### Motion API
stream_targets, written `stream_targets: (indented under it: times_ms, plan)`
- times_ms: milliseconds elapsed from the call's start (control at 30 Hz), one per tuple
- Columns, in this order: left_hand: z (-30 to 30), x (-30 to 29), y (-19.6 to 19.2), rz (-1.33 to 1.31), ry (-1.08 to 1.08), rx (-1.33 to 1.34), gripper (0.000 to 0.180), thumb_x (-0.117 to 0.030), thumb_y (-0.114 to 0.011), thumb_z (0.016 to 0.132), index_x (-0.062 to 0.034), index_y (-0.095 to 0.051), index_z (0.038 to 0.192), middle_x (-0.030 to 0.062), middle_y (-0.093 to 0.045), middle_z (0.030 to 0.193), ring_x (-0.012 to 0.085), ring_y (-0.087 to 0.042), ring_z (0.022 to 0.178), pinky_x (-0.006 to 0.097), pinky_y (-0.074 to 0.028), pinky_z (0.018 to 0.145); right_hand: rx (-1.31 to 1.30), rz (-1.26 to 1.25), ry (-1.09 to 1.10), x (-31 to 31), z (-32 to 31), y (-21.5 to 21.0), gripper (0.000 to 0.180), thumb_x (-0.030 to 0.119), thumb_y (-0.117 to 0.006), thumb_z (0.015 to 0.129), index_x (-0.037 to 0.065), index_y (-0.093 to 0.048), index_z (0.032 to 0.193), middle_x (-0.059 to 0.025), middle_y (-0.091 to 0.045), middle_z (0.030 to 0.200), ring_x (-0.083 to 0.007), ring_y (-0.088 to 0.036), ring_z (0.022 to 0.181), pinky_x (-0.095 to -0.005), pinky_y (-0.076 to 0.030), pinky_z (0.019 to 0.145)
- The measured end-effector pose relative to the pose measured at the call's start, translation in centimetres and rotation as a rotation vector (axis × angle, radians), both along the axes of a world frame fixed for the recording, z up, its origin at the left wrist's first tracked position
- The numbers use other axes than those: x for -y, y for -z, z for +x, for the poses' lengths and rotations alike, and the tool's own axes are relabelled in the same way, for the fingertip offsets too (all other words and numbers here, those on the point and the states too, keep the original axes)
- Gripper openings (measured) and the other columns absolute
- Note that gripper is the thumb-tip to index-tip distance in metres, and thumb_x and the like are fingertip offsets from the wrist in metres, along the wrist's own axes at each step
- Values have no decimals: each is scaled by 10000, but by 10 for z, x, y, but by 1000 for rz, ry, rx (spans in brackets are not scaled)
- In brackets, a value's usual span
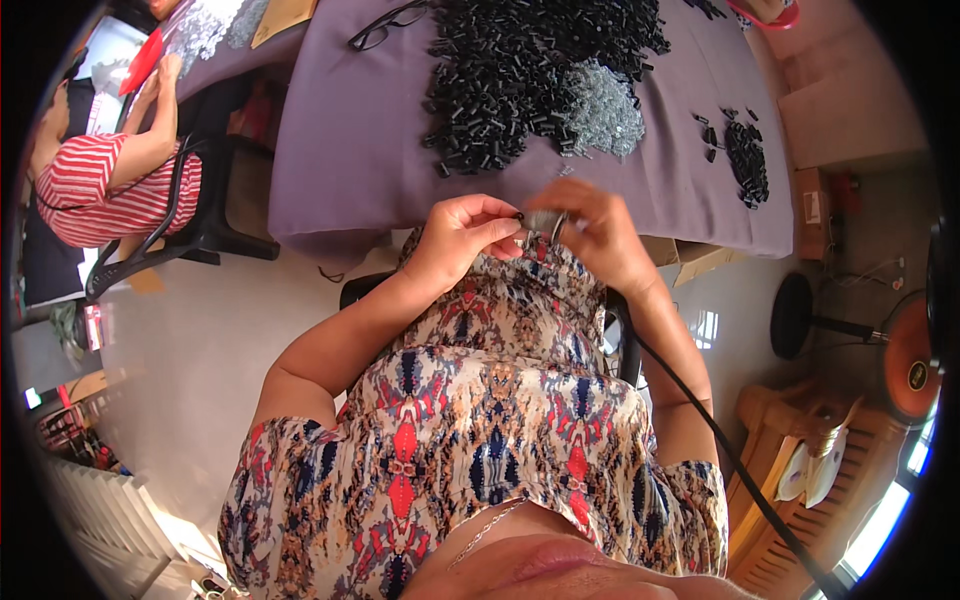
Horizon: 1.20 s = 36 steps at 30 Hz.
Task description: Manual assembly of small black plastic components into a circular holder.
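My left hand pinches a small black tube piece between thumb and fingers, just below the table's front edge. My right hand holds a small bundle of silver metal pieces right beside it; the two hands meet over my lap. On the table covered in purple cloth lies a big heap of black tube pieces with a smaller heap of silver metal pieces at its right.
A small pile of assembled black pieces lies at the table's right. Black-framed glasses rest at the far left of the cloth. Another person in a red-striped top sits on a black chair at the left. A fan stands at the right.
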<state>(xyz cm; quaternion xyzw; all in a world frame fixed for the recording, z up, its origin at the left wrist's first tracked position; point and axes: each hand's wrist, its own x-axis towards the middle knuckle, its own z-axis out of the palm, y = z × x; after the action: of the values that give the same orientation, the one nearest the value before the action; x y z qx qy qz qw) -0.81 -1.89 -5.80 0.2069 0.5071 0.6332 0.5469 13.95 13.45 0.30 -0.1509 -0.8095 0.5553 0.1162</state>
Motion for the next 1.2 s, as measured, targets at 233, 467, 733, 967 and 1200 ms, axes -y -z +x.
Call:
stream_targets:
  times_ms: [233,467,733,967,1200]
  plan:
    - [-1,3,-2,-18,-7,-3,156,-67,-648,924,26,-641,1049,137,-712,934,178,-701,735,296,-589,672,-137,572,58,-34,-61,21,257,-35,-596,738,22,-699,967,-114,-645,923,-297,-655,860,-366,-530,730]
    - [1,2,-2,11,0,9,155,-74,-649,927,22,-644,1049,131,-713,931,168,-696,731,289,-589,674,-30,834,95,-29,-73,32,173,31,-638,731,81,-703,883,-79,-611,889,-275,-645,863,-385,-538,738]
    - [2,1,1,13,-1,3,156,-86,-648,929,20,-645,1044,129,-712,925,163,-695,725,289,-592,672,12,693,81,-35,-70,32,169,51,-647,746,69,-681,911,-97,-607,898,-308,-637,876,-406,-527,736]
    - [0,3,-1,7,10,-4,176,-105,-645,934,20,-641,1059,127,-711,933,163,-694,733,288,-584,671,-39,261,184,-33,-32,24,181,18,-632,827,44,-685,998,-51,-642,910,-189,-626,761,-308,-503,707]
    - [0,-9,-29,11,15,-22,184,-109,-644,937,12,-639,1077,115,-713,938,155,-691,746,281,-578,681,-193,-817,56,-29,-6,29,185,114,-628,922,-7,-644,1062,-34,-670,947,-94,-612,783,-221,-497,702]
